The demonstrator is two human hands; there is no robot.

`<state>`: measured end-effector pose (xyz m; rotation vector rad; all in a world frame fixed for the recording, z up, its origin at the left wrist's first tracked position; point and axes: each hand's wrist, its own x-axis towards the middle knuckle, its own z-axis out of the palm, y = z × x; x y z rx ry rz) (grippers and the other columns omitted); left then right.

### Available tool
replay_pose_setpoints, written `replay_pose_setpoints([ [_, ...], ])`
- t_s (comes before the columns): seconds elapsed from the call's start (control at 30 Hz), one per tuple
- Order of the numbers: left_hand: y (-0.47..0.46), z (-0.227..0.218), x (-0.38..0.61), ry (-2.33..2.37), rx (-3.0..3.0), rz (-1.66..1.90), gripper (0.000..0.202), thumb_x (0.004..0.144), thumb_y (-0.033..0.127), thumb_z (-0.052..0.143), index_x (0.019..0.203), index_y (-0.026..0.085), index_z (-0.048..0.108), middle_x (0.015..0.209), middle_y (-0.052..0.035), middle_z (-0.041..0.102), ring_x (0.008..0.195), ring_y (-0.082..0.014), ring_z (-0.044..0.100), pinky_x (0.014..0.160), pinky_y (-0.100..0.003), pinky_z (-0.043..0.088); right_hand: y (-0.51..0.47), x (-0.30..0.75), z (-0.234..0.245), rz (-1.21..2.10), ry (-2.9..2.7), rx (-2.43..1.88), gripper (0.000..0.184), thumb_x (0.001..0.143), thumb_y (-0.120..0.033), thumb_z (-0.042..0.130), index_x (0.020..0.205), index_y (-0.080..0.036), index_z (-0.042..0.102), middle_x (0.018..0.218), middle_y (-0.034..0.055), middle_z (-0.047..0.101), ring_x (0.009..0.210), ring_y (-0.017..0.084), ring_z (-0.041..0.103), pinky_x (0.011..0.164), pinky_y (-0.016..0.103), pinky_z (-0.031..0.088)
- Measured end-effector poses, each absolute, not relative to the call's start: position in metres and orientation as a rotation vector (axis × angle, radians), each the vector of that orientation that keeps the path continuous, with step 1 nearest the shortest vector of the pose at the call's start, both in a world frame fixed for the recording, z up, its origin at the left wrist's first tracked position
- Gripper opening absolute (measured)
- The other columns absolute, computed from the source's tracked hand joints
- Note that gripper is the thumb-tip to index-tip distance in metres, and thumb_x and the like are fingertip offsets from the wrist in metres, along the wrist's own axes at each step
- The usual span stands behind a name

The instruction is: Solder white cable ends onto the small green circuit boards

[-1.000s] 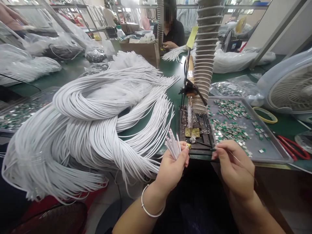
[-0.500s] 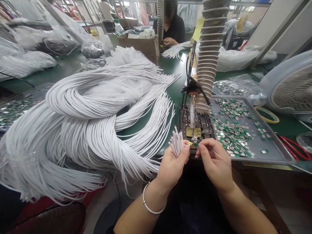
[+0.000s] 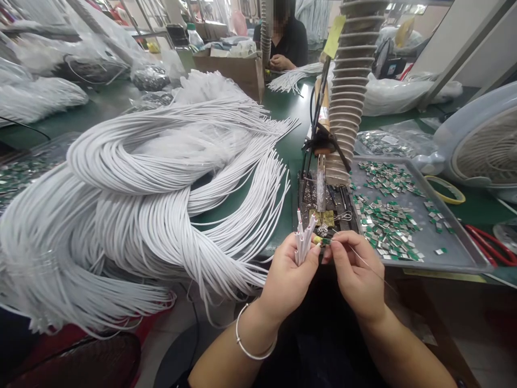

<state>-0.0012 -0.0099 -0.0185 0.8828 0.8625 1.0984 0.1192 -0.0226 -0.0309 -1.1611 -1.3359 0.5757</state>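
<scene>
My left hand (image 3: 287,280) is closed round a small bunch of white cables (image 3: 304,242), their stripped ends pointing up. Its thumb and forefinger reach a small green circuit board (image 3: 325,241) at the fingertips of my right hand (image 3: 359,272). That hand is pinched on thin solder wire (image 3: 365,262), which trails down to the right. Whether it also grips the board is too small to tell. Just above the fingertips, a soldering iron (image 3: 321,188) hangs tip down in its stand, over a yellowish sponge (image 3: 316,217) and blobs of solder.
Large bundles of white cable (image 3: 141,215) cover the left side. A ribbed extraction hose (image 3: 351,97) comes down behind the iron. To the right are a grey tray (image 3: 452,250) of small boards, red-handled pliers (image 3: 480,242), a yellow tape ring (image 3: 444,189) and a fan (image 3: 480,140). A co-worker (image 3: 286,43) sits opposite.
My left hand has shifted slightly right, closer to my right hand, and the bunch of cables has moved with it. The right hand keeps its pinch near the iron's tip.
</scene>
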Motion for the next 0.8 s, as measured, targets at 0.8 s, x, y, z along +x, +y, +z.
replay_pose_setpoints([
  [0.8,-0.0141,-0.0092,-0.0013,0.908,0.91,1.089,0.017,0.075,0.028,0.069,0.079,0.016,0.057,0.07,0.0013,0.059,0.066,-0.0111,0.055,0.068,-0.024,0.048,-0.0274,0.1141,-0.0325,0.652,-1.226,-1.121,0.005,0.087,-0.019,0.054,0.084,-0.02,0.058,0.067,-0.0032,0.056,0.05,0.008,0.057,0.047,0.021,0.054],
])
